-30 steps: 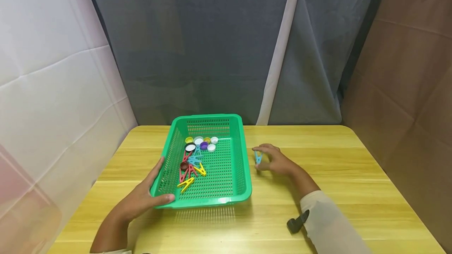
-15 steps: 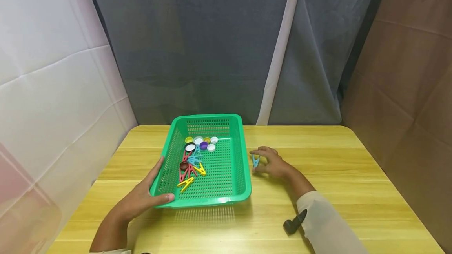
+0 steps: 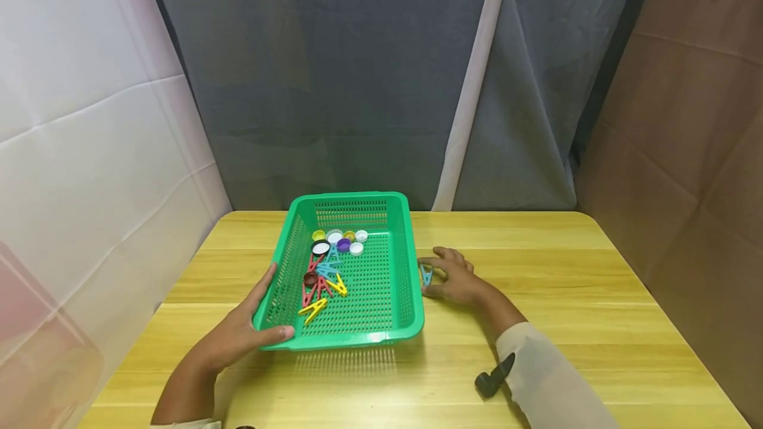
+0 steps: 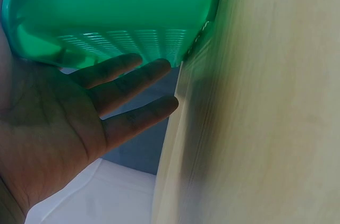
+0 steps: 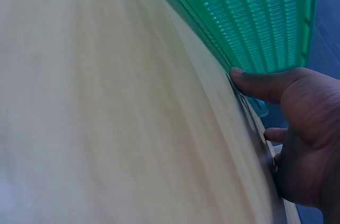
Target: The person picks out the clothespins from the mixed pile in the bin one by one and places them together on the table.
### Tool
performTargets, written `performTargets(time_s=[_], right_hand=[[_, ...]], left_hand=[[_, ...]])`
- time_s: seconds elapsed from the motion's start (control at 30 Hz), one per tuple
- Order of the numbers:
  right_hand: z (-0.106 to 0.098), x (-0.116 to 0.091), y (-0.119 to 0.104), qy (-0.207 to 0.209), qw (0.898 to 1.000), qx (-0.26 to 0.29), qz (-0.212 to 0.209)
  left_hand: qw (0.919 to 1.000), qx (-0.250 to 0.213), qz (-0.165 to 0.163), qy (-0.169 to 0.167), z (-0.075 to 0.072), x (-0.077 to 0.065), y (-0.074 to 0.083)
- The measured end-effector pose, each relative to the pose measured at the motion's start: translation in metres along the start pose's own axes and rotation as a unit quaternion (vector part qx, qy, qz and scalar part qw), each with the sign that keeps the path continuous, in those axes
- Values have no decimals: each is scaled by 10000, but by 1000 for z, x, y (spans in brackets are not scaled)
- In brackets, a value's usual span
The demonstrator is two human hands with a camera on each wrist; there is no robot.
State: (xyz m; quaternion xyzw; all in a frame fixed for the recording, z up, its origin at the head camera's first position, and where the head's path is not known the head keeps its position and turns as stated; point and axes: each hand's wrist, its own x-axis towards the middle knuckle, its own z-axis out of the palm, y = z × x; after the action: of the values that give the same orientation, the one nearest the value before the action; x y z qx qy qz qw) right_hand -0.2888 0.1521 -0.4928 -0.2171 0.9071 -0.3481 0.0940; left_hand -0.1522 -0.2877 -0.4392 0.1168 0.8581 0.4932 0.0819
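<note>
A green plastic basket (image 3: 357, 339) stands at the middle left of the table in the head view, its front raised above a shadow. My left hand (image 3: 235, 335) grips its near left corner, thumb over the rim and the other fingers along the outside, as the left wrist view shows. Just right of the basket, my right hand (image 3: 457, 280) pinches a light blue clothespin (image 3: 426, 275) between thumb and forefinger, low over the table. The right thumb (image 5: 260, 83) overlaps the basket's perforated side in the right wrist view.
Inside the basket lie yellow clothespins (image 3: 314, 310), red clothespins (image 3: 308, 296) and blue clothespins (image 3: 328, 270). Several bottle caps sit toward its back, among them a purple cap (image 3: 344, 245) and a black-rimmed cap (image 3: 320, 247). Grey curtain (image 3: 357, 85) hangs behind the wooden table (image 3: 566, 296).
My right hand has slid left toward the basket's right side, and the blue clothespin has moved along with it. The left hand and the basket have stayed nearly still.
</note>
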Motion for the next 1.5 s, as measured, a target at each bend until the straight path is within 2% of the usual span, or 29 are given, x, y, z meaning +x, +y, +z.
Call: performTargets(time_s=[0.33,0.7,1.0,1.37,1.5], right_hand=[[2,2,2,-96,9999,-49,128],[0,2,4,-30,10000,5,74],[-1,2,5,-4,9999,150,86],[-21,1,-6,26,9943,1063,38],[-26,-2,-9,87,9931,1167,-31]], left_hand=[[10000,9,-14,1,0,0,1],[10000,-79,50,-21,0,1,1],[10000,-55,-36,0,0,0,0],[9999,-7,126,9,-2,2,-4],[9999,-96,98,-37,0,2,-5]])
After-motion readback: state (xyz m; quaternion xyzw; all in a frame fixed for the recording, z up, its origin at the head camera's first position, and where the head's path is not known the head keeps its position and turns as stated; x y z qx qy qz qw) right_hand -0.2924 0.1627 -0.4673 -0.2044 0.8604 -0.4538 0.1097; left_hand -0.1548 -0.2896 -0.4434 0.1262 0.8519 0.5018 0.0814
